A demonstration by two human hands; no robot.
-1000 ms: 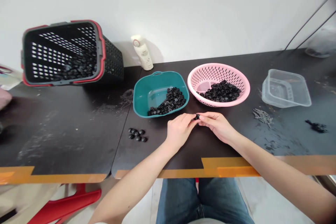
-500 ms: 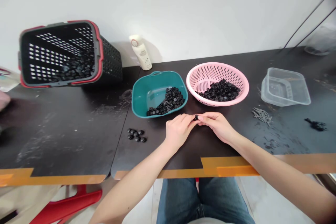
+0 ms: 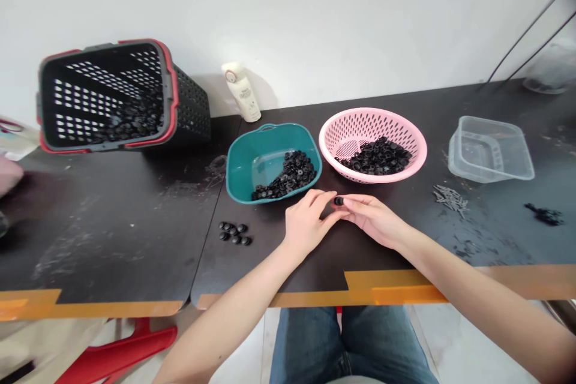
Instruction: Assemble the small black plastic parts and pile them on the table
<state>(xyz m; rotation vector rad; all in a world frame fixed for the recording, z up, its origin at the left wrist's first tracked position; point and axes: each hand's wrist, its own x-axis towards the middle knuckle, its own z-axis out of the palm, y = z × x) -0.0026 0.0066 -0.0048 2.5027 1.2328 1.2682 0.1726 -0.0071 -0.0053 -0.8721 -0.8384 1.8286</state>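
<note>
At far left, a black perforated basket [image 3: 193, 102] with red trim is holding dark pieces against the wall side of the tabletop [image 3: 135, 210]. A cream bottle [image 3: 243, 93] is standing beyond a small cluster of black round pieces [image 3: 234, 233]. The teal tub [image 3: 247, 159] is holding more. The left hand [image 3: 306, 222] is meeting the right hand [image 3: 375, 219], whose grip is pinching a small black part [image 3: 338, 200] just in front of the pink colander [image 3: 418, 159]. Rightward, grey slivers [image 3: 450, 200] are lying near a clear plastic container [image 3: 490, 168].
</note>
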